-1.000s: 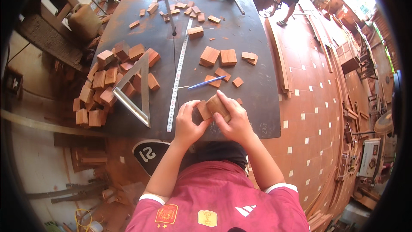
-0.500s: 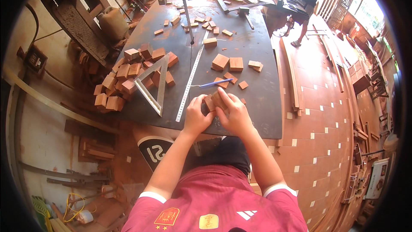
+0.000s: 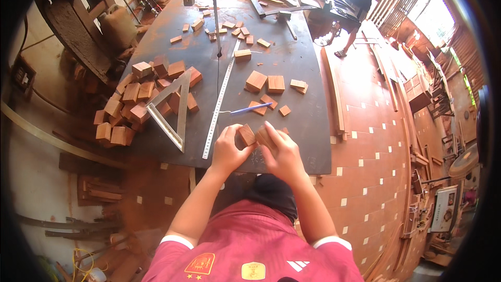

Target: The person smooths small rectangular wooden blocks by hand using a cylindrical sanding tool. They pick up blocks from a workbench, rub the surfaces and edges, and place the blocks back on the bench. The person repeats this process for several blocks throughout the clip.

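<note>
From the head camera we see our left hand (image 3: 227, 151) and right hand (image 3: 284, 156) each pinching a small wooden block (image 3: 246, 135) at the near edge of the dark worktable (image 3: 308, 89). A heap of blocks (image 3: 141, 99) lies far left by the metal square (image 3: 175, 107); a few blocks (image 3: 265, 82) lie beyond the blue pen (image 3: 251, 108), so we judge most unhandled.

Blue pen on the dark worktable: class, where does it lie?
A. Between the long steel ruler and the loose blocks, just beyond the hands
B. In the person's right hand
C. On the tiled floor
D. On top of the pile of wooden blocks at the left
A: the blue pen lies flat on the worktable, right of the steel ruler, just beyond both hands.
</note>
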The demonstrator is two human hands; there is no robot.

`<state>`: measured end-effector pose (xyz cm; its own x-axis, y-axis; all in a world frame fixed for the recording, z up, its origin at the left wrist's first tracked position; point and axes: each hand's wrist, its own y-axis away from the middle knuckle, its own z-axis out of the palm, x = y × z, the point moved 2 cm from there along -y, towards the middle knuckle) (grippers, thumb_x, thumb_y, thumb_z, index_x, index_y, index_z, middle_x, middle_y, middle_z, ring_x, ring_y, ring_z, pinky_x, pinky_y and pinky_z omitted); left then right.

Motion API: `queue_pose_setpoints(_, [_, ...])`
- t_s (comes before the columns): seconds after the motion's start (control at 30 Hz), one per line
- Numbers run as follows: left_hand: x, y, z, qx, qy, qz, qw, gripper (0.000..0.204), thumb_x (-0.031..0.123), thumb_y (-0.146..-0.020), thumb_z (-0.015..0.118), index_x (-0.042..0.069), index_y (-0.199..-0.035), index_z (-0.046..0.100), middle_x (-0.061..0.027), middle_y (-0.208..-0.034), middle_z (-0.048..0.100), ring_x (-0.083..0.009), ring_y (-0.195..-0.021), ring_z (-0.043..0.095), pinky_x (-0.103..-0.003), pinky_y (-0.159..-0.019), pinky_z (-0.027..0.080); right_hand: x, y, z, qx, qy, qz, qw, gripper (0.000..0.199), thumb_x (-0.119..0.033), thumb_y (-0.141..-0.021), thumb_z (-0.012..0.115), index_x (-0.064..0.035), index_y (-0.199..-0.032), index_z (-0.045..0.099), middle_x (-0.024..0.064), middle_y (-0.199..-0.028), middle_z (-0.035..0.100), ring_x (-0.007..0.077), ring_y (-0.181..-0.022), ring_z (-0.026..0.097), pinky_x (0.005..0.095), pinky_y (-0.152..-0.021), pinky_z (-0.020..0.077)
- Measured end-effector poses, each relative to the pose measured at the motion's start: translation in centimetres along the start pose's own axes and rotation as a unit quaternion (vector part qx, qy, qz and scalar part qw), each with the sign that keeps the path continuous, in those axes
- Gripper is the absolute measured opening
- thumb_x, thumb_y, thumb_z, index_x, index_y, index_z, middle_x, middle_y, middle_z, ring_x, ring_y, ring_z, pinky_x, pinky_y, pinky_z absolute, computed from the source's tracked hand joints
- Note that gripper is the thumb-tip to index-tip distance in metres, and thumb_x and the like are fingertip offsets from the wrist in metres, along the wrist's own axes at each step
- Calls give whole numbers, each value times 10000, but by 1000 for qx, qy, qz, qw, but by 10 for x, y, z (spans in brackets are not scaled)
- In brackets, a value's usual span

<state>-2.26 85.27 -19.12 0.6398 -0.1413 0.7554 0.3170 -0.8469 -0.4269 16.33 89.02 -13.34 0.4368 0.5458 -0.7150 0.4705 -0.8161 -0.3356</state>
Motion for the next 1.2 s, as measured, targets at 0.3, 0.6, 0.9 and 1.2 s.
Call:
queue_pose_setpoints(0.3, [-18,-49,-22,-65,397,-274,874,570,341,-966,843,-66,-1298,620,-54,-933,735,-77,-859,691,-230,-725,538,26,102,-53,172,-46,216,960,641,-118,-882,798,37,-1476,614,287,-1288,723,387,-1188,731,436,-1033,564])
queue_pose_setpoints(0.6, [-24,-69,-36,-30,-27,-109,993,757,277,-725,992,10,-1343,648,-160,-1161,715,-323,-1038,731,-415,-910,592,9,103,-47,150,-32,202,967,630,-102,-860,815,57,-1441,633,284,-1276,726,384,-1160,739,427,-1025,566])
queue_pose_setpoints(0.9, [-22,-60,-36,-40,-172,72,982,760,291,-693,995,26,-1324,666,-169,-1199,708,-381,-1105,682,-475,-986,549,19,77,-41,127,-49,162,977,626,-109,-849,829,55,-1424,645,269,-1284,727,375,-1179,731,427,-1043,555])
queue_pose_setpoints(1.2, [-1,-24,-24,-206,-77,72,973,908,264,-716,992,-10,-1465,558,-186,-1242,675,-365,-1146,672,-452,-1023,544,24,90,-34,207,-94,176,958,610,-86,-864,828,40,-1413,594,252,-1269,707,372,-1171,714,428,-1032,548])
